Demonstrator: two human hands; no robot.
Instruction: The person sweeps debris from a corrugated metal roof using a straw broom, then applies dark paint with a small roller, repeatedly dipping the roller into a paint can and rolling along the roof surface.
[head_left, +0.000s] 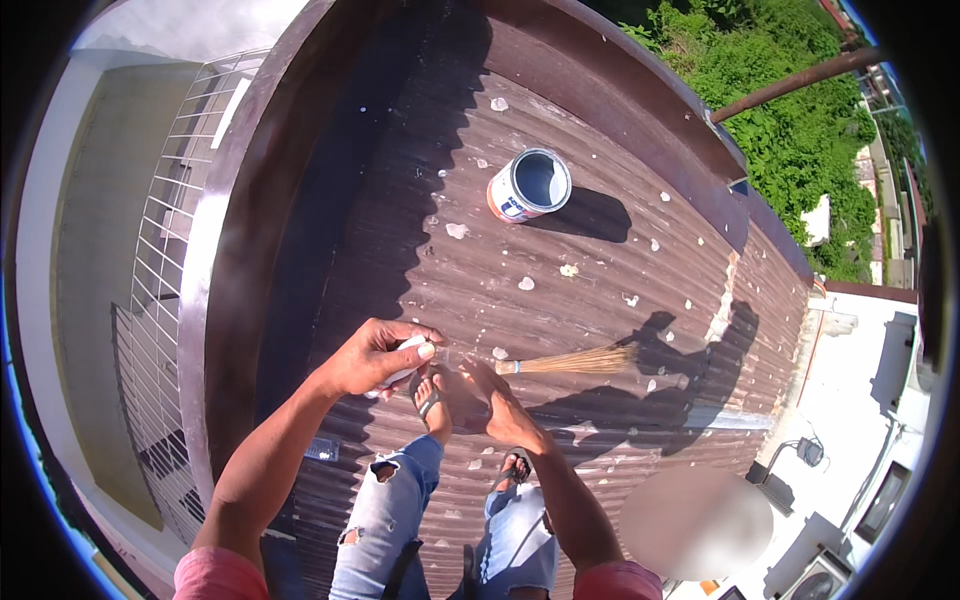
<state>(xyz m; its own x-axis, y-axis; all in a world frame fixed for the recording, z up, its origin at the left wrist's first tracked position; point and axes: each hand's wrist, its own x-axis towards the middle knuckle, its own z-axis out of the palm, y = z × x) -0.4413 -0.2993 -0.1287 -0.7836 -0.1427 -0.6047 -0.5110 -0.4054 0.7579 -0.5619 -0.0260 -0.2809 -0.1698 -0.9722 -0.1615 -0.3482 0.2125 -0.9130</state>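
Note:
My left hand (379, 357) is closed around a small white object (407, 358), whose kind I cannot tell. Just to its right is my right hand (491, 397), with its fingers stretched towards the left one and nothing visible in them; a blurred patch hides part of the space between. Beyond the right hand, a stick broom (574, 361) lies on the brown corrugated metal roof (465, 292). Farther up stands an uncovered paint can (529, 185) with printing on its side. Pale patches dot the roofing.
A raised metal edge (217, 247) runs along the left, with a white metal grille (169, 217) beyond it. A clear plastic piece (322, 449) lies near my left leg. A white wall (840, 375) with a cable box stands at right. A rusty pipe (795, 84) sticks out at upper right.

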